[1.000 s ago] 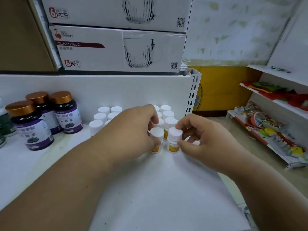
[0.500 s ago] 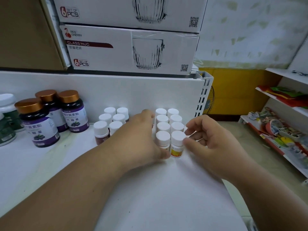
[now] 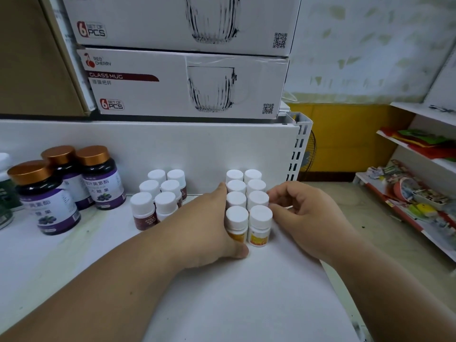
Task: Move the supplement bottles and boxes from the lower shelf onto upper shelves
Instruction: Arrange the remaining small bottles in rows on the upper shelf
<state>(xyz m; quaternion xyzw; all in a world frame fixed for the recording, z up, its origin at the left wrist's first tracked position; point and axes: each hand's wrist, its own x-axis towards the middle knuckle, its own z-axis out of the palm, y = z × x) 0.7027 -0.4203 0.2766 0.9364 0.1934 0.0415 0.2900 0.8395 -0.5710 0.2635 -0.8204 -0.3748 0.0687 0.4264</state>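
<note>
The left hand (image 3: 209,225) lies flat on its edge against the left side of a block of small white-capped bottles with yellow labels (image 3: 248,206), fingers straight and pressed along the row, thumb tip on the shelf at the block's front corner. The right hand (image 3: 304,218) rests against the block's right side, fingers loosely curled with their tips touching the caps in the right column; it grips nothing.

The block stands two bottles wide and four deep on a white shelf (image 3: 222,304), its back pair near the shelf's rear panel. The writing on the yellow labels is too small to read.

Just left of the block, behind the left hand, stands a second cluster of six white-capped bottles with dark red labels (image 3: 158,196), two wide and three deep, their text also unreadable. Farther left of the block are three dark jars with copper-coloured lids and purple labels (image 3: 64,186) showing a berry picture and Chinese characters. At the shelf's far left edge a green-labelled bottle (image 3: 6,193) is partly cut off.

Above the block, on the shelf overhead, two white cartons are stacked. The lower carton (image 3: 187,83) reads "RED CHERRY", "GLASS MUG" and "SET OF 6 PCS", with a mug drawing and a QR code. The upper carton (image 3: 177,21) shows the same "SET OF 6 PCS" mark and QR code.

Well to the right of the block, across the floor, another rack (image 3: 417,183) carries colourful packets.
</note>
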